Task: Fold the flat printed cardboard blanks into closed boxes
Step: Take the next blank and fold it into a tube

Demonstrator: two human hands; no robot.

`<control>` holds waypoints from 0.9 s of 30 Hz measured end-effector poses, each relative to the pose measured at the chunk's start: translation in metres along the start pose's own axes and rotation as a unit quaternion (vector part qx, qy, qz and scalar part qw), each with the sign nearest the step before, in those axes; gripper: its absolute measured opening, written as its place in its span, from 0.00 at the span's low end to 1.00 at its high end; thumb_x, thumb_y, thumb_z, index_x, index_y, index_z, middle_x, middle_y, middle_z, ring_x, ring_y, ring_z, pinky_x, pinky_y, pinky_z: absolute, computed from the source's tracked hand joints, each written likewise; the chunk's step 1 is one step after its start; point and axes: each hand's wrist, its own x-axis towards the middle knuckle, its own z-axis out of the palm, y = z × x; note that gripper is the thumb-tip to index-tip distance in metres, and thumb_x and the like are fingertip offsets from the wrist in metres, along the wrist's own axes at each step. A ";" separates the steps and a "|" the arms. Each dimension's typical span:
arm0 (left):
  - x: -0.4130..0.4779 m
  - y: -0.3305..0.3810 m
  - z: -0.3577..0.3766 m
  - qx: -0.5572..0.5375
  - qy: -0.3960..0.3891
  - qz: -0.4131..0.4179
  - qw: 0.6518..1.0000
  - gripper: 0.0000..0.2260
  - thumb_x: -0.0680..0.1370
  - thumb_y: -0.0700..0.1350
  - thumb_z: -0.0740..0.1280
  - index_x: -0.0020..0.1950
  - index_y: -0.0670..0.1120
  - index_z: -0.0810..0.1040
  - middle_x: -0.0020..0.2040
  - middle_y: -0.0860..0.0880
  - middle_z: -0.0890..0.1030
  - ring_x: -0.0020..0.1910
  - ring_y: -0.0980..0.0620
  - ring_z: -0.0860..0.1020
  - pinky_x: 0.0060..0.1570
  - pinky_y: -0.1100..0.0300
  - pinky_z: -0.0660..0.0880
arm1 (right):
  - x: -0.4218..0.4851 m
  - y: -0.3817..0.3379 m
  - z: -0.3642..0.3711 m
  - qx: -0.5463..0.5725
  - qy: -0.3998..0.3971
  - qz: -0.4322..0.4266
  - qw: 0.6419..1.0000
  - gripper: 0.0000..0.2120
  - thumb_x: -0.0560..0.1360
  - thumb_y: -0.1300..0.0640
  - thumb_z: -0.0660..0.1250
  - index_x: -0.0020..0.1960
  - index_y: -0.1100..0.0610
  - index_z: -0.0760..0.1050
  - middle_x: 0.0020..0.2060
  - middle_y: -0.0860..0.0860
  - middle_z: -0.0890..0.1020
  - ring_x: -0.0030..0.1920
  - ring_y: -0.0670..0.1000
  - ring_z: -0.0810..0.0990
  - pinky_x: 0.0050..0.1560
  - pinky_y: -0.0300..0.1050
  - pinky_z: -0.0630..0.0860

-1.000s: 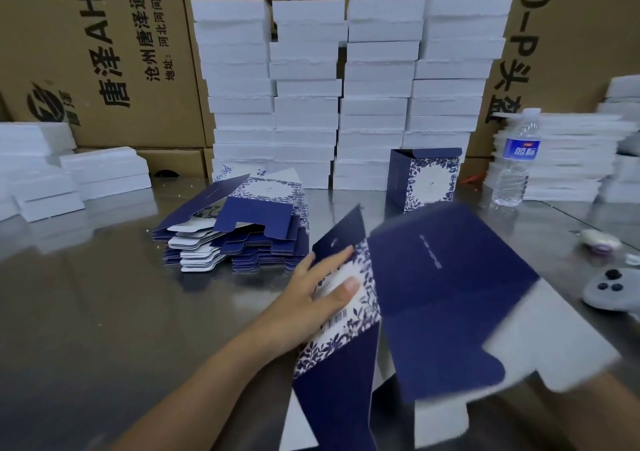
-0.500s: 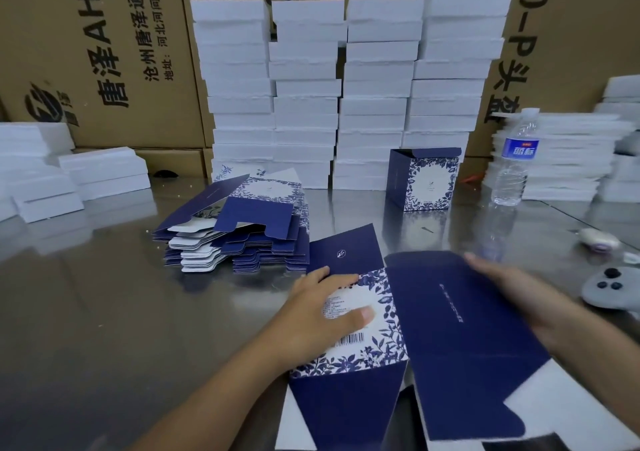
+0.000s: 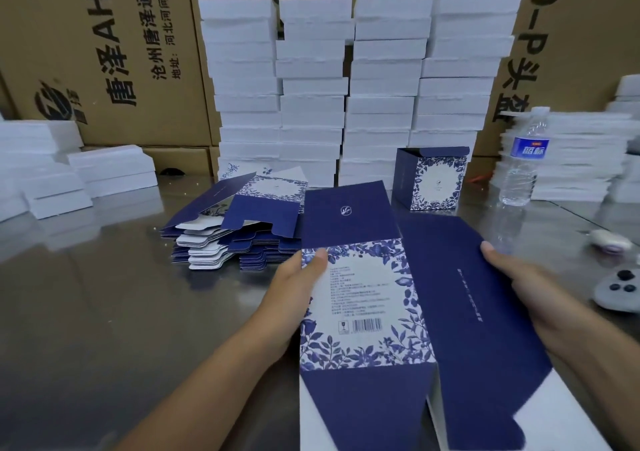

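- Cardboard blank (image 3: 398, 305), held just above the bench (image 3: 86, 312) in front of the person; half a second ago it lay lower and tilted, and it now faces the camera squarely with both edges gripped.
- Left hand (image 3: 294, 298): closed on the blank's left edge, thumb on the flowered panel, fingers hidden behind.
- Right hand (image 3: 519, 284): closed on the right edge of the plain blue panel, thumb on top; a moment ago it was only reaching for that edge.
- Judgement: with both edges held, the blank looks ready to be opened into a sleeve; end flaps are not yet folded.
- Stack of blanks (image 3: 235, 232): flat on the bench, left of the held blank and behind it.
- Finished box (image 3: 433, 179): upright beyond the blank, closed; its contents cannot be seen.
- White stacks (image 3: 346, 87) and brown cartons (image 3: 104, 52) line the back; a water bottle (image 3: 523, 163) stands at right.
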 end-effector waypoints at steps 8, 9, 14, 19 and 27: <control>0.008 0.002 -0.010 0.009 0.059 -0.010 0.998 0.13 0.82 0.53 0.57 0.47 0.50 0.79 0.40 0.53 0.85 0.38 0.54 0.84 0.36 0.60 0.76 | 0.004 0.013 0.015 -0.086 0.067 -0.091 0.990 0.18 0.78 0.48 0.62 0.38 0.57 0.83 0.39 0.56 0.85 0.37 0.55 0.83 0.51 0.56 0.77; 0.009 0.002 -0.010 0.020 0.071 -0.014 0.997 0.17 0.82 0.56 0.55 0.45 0.49 0.80 0.39 0.53 0.85 0.37 0.54 0.84 0.37 0.60 0.75 | 0.005 0.014 0.015 -0.097 0.075 -0.103 0.987 0.19 0.79 0.48 0.62 0.38 0.58 0.82 0.38 0.56 0.85 0.37 0.55 0.82 0.50 0.55 0.77; 0.014 0.000 -0.014 0.043 0.137 -0.006 0.990 0.18 0.82 0.54 0.55 0.39 0.45 0.72 0.25 0.52 0.74 0.24 0.54 0.71 0.28 0.66 0.65 | 0.007 0.017 0.018 -0.090 0.069 -0.128 0.985 0.17 0.79 0.48 0.61 0.38 0.51 0.84 0.35 0.52 0.85 0.34 0.51 0.83 0.47 0.51 0.78; 0.016 -0.001 -0.019 0.019 0.187 -0.007 0.982 0.18 0.81 0.56 0.56 0.41 0.47 0.77 0.33 0.50 0.79 0.33 0.50 0.78 0.38 0.55 0.71 | 0.004 0.016 0.022 -0.095 0.005 -0.133 0.987 0.17 0.78 0.48 0.62 0.37 0.48 0.85 0.36 0.50 0.86 0.35 0.48 0.84 0.34 0.38 0.80; 0.018 -0.003 -0.017 0.034 0.122 -0.028 0.992 0.19 0.80 0.59 0.56 0.42 0.50 0.80 0.38 0.54 0.84 0.39 0.52 0.82 0.42 0.59 0.75 | 0.004 0.013 0.015 -0.107 0.049 -0.139 0.983 0.21 0.79 0.49 0.61 0.32 0.54 0.83 0.32 0.49 0.85 0.29 0.44 0.82 0.30 0.35 0.77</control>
